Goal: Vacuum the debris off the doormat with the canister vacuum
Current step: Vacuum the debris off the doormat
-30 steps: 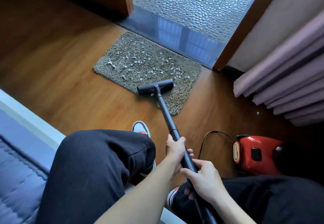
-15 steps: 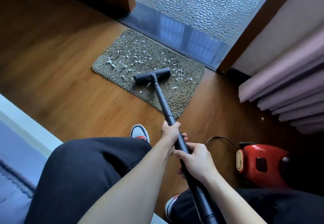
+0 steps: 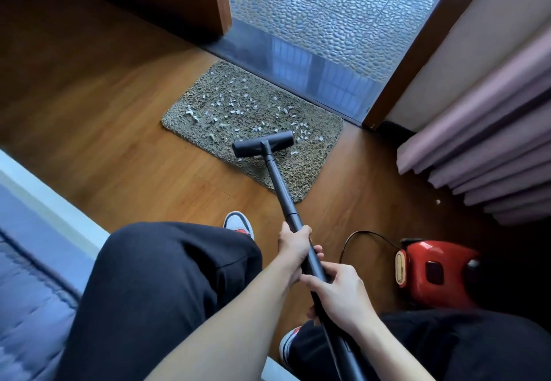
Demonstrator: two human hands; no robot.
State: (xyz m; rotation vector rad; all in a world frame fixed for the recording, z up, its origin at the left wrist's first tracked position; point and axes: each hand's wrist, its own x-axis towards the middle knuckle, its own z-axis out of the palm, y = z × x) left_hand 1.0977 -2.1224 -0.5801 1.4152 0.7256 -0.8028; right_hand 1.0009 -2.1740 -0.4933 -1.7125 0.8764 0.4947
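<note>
Doormat (image 3: 205, 136) lies flat on the wood floor (image 3: 113, 148) tight against the door sill (image 3: 298, 61), its long side running along the sill, and the red canister vacuum (image 3: 435, 273) sits on the floor by my right knee. The tube (image 3: 278, 183) points away from me and slopes down to the mat, with its head (image 3: 262, 143) set crosswise on the near half. My left hand (image 3: 293, 243) is curled round the tube in front and my right hand (image 3: 340, 294) is curled round it just behind. I'd keep the head flat and push in slow overlapping strokes toward the sill, since most of the white bits (image 3: 235, 103) lie beyond it and to its left.
</note>
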